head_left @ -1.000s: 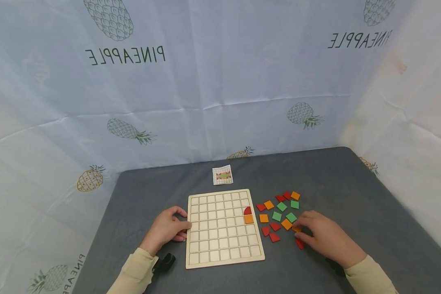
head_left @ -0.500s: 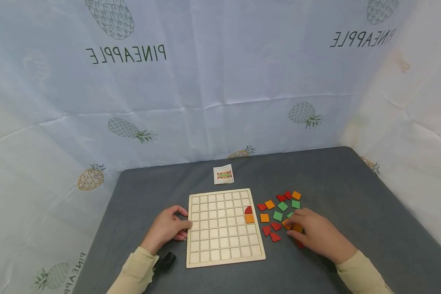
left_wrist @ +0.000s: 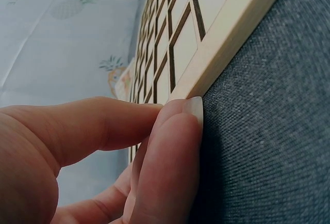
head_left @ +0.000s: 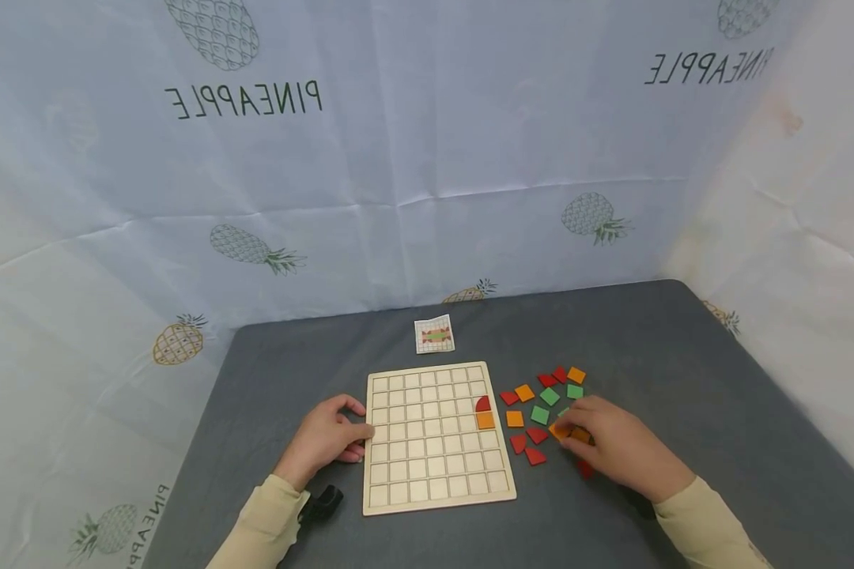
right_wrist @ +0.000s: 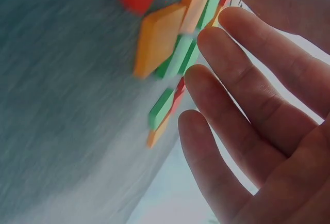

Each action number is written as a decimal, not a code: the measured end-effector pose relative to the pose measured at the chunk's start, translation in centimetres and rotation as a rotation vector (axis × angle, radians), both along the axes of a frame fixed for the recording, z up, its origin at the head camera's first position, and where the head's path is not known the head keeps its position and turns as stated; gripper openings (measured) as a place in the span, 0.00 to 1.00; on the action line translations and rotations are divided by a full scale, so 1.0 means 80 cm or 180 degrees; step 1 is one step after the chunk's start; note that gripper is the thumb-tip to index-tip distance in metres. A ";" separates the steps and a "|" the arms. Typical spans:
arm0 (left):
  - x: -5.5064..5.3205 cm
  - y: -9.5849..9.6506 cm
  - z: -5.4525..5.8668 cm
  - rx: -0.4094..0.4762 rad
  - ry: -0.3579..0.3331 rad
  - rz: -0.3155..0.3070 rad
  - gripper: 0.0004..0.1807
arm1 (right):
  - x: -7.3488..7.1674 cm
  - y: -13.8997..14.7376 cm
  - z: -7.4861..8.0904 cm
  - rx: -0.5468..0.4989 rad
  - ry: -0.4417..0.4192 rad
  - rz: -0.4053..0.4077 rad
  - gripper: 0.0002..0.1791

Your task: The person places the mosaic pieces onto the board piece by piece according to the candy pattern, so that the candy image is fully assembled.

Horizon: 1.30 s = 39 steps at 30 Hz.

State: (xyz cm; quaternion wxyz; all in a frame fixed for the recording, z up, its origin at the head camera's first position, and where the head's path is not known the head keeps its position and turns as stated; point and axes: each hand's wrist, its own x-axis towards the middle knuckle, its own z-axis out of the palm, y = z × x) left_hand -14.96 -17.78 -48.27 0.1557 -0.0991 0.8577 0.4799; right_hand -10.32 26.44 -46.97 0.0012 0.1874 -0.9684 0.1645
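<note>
In the head view, a pale wooden grid board [head_left: 427,506] lies on the table, with a red quarter-round tile [head_left: 483,405] and an orange square tile [head_left: 485,420] at its right side. My left hand [head_left: 323,435] grips the board's left rim between thumb and fingers; the left wrist view shows the fingertips against the wooden edge [left_wrist: 221,43]. My right hand [head_left: 615,442] is over the loose tiles, thumb and forefinger close to an orange square [head_left: 557,431]. In the right wrist view its fingers [right_wrist: 242,72] are fairly straight, near an orange tile [right_wrist: 160,38]. Contact there cannot be told.
Several red, orange and green tiles [head_left: 540,415] lie scattered right of the board. A small pattern card [head_left: 435,335] is behind it. The grey table [head_left: 292,356] meets a pineapple-print curtain [head_left: 398,158] at the back.
My right hand has moved slightly left across the loose tiles, from the orange tile further right toward the neighbouring one. The left hand stays at the board's rim.
</note>
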 end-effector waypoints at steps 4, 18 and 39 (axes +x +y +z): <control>0.000 0.000 0.001 0.0017 -0.0011 -0.0014 0.19 | 0.008 0.016 -0.001 0.0073 -0.0005 -0.0045 0.10; -0.001 -0.005 -0.005 0.0047 0.0027 -0.0045 0.19 | 0.033 0.031 -0.005 0.0124 -0.0058 -0.0008 0.17; -0.001 -0.002 -0.003 0.0091 -0.0009 -0.0039 0.19 | 0.031 0.026 -0.010 0.0096 -0.0088 0.0130 0.15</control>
